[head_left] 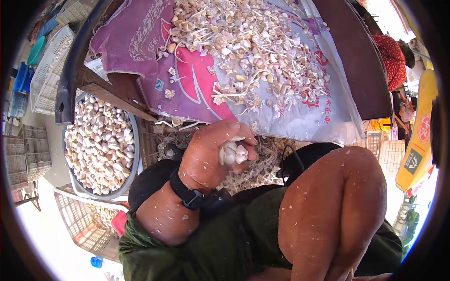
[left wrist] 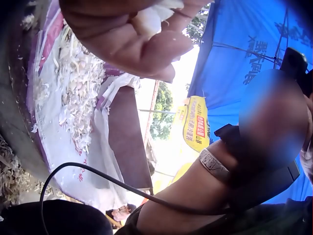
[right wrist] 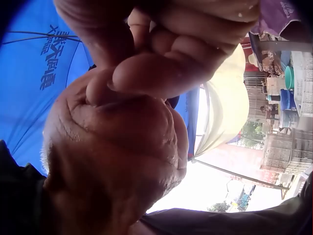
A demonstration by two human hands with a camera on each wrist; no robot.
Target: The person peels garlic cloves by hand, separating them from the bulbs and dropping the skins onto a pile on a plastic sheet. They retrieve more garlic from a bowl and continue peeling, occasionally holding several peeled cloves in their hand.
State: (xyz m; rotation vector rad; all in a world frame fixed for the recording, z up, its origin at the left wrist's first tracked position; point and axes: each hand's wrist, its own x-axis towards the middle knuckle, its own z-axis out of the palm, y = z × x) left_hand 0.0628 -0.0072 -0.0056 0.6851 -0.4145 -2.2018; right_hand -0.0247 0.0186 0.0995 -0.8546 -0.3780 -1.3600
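Several peeled white garlic cloves (head_left: pixel 233 153) lie in my left hand (head_left: pixel 204 152), whose fingers curl round them. The left wrist view shows the cloves (left wrist: pixel 152 18) partly covered by those fingers. A black band circles the left wrist. The left hand is over my lap, in front of a work surface heaped with garlic skins and cloves (head_left: pixel 262 61). My right arm (head_left: pixel 323 206) is bent sharply at the elbow. In the right wrist view my right hand (right wrist: pixel 171 54) is raised close to my face, its fingers curled and nothing seen in them.
A purple and white printed sack (head_left: pixel 335 110) covers the work surface. A round basin (head_left: pixel 136 145) full of unpeeled cloves stands at the left. Plastic crates (head_left: pixel 70 215) stand near it. Garlic skins (head_left: pixel 267 159) lie beneath the work surface. A black cable (left wrist: pixel 122 183) loops past the right arm.
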